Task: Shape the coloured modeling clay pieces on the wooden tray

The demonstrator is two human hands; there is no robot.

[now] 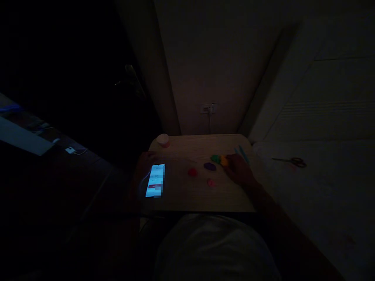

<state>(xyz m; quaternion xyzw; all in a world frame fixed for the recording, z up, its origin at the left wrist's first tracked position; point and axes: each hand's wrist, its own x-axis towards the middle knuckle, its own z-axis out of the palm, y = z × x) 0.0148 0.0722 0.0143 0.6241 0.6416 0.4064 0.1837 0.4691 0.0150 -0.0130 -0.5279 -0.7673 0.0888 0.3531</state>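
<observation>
- We take the purple lump (210,166) on the surface (175,201) as our landmark; light is poor.
- We find the orange lump (224,160) just right of the landmark, at the fingers of the right hand (240,169); contact is apparent, but we cannot tell whether they grip it.
- We record the green lump (215,159) just beyond the landmark, seemingly touching the orange lump.
- We note the red lump (192,172) to the landmark's left and the pink lump (211,182) on its near side, both apart from it.
- We place the left hand (146,159) well left of the landmark, near the lit phone (154,181); its fingers are too dark to judge open or closed.
- We log the cup (163,140) at far left of the landmark and two slim blue sticks (244,153) to its right, neither in hand.
- On progress, we judge the colours to be in separate lumps; we can confirm no finished shape.
</observation>
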